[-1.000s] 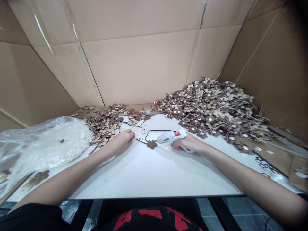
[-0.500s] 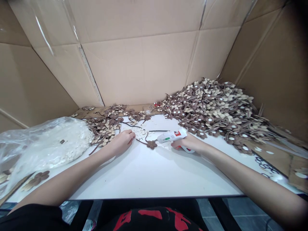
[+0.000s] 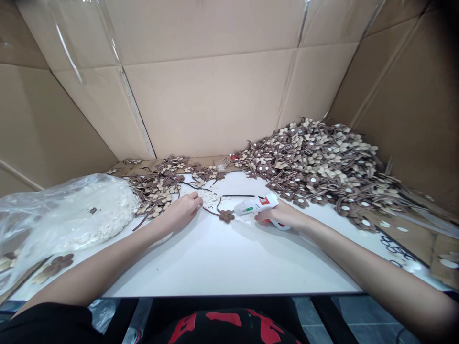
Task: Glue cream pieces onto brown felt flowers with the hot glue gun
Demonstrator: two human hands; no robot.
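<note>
My right hand (image 3: 270, 216) is wrapped round the grip of a white glue gun (image 3: 256, 204) with red and green parts. The gun's nozzle points left, at the edge of a brown flower piece (image 3: 226, 216) lying on the white table (image 3: 215, 263). Dark thin strips run from this flower up and to the left. My left hand (image 3: 186, 209) rests left of the flower, fingers pinched together beside a scatter of small white discs (image 3: 208, 196). One strip reaches close to those fingertips. What the fingers hold, if anything, is hidden.
A large heap of brown and beige flower pieces (image 3: 315, 162) rises at the back right. More pieces (image 3: 158, 191) lie at the back left, beside a clear plastic bag (image 3: 103, 210) full of white discs. Cardboard walls (image 3: 215, 95) enclose the table. Dark rings (image 3: 392, 246) lie at right.
The glue gun has tilted slightly at the flower's edge. My left hand has shifted only a touch. The flower stays in place.
</note>
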